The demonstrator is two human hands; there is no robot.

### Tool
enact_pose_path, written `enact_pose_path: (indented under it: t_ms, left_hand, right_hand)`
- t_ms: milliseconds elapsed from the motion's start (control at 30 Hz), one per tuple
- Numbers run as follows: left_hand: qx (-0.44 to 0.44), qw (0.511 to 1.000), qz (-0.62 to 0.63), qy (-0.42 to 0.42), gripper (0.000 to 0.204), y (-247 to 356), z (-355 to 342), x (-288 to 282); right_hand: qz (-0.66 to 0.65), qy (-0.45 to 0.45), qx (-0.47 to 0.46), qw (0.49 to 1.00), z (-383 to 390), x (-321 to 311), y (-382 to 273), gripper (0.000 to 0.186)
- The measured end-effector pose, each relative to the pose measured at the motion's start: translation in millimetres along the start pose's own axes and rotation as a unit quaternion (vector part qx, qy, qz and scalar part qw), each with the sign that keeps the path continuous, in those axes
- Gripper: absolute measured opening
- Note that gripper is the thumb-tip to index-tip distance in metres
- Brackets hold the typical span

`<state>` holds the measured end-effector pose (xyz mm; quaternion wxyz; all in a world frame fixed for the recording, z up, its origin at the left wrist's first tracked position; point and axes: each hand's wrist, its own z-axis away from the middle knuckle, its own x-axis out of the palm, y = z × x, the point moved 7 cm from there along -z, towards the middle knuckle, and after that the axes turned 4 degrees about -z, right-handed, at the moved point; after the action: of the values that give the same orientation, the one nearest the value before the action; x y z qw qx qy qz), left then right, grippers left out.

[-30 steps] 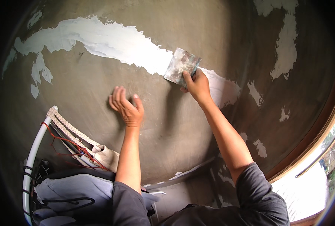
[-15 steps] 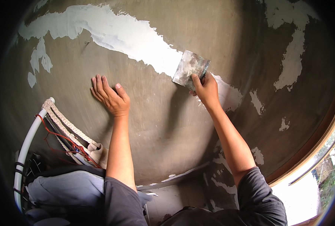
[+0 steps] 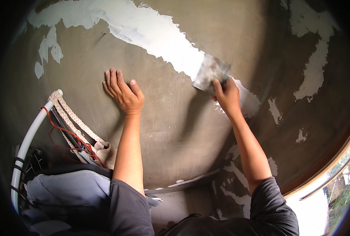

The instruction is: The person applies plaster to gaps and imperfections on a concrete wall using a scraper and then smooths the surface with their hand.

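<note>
My right hand (image 3: 227, 94) grips a putty knife, its thumb on the square, plaster-smeared metal blade (image 3: 212, 73); the handle is hidden. The blade lies against the grey-brown wall (image 3: 171, 98), over the lower right stretch of a white filler band (image 3: 151, 35), and is slightly blurred. Below the blade, a thinner patch of filler (image 3: 249, 98) shows beside my wrist. My left hand (image 3: 124, 94) rests flat on bare wall to the left, thumb apart from the fingers and nothing in it.
At lower left stands a white curved tube (image 3: 23, 149) with braided cream rope (image 3: 74, 128) and red cord (image 3: 70, 135), beside grey cloth (image 3: 68, 190). Other filler patches (image 3: 314, 63) mark the wall at right. A bright window opening (image 3: 332, 192) with a wooden frame is at lower right.
The whole view has shifted and turned slightly, so the wall and both hands appear farther right. My left hand keeps its place on the wall; the putty knife has moved little, if at all, along the filler.
</note>
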<state>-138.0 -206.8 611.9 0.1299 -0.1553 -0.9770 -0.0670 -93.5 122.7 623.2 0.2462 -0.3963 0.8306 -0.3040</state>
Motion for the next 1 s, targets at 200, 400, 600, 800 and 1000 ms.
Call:
enact_pose_path:
  t_ms: [200, 400, 600, 800, 1000]
  left_hand:
    - [0.000, 1.000, 0.004, 0.004, 0.048, 6, -3, -2]
    - [0.004, 1.000, 0.000, 0.002, 0.048, 8, -2, 0]
    - [0.016, 1.000, -0.002, 0.006, 0.046, 4, -2, 0]
    - [0.012, 1.000, -0.001, -0.002, 0.048, 6, -1, 3]
    - [0.010, 1.000, 0.000, -0.002, 0.050, 5, -1, 0]
  right_hand:
    - [0.044, 0.030, 0.006, 0.999, 17, -19, 37, 0.037]
    - [0.056, 0.047, -0.016, 0.997, 9, 2, 8, 0.035]
    - [0.034, 0.026, -0.032, 0.999, 7, 15, -10, 0.034]
    - [0.012, 0.052, -0.020, 0.998, 15, -3, 21, 0.036]
    - [0.022, 0.042, -0.029, 0.998, 10, 11, 0, 0.037]
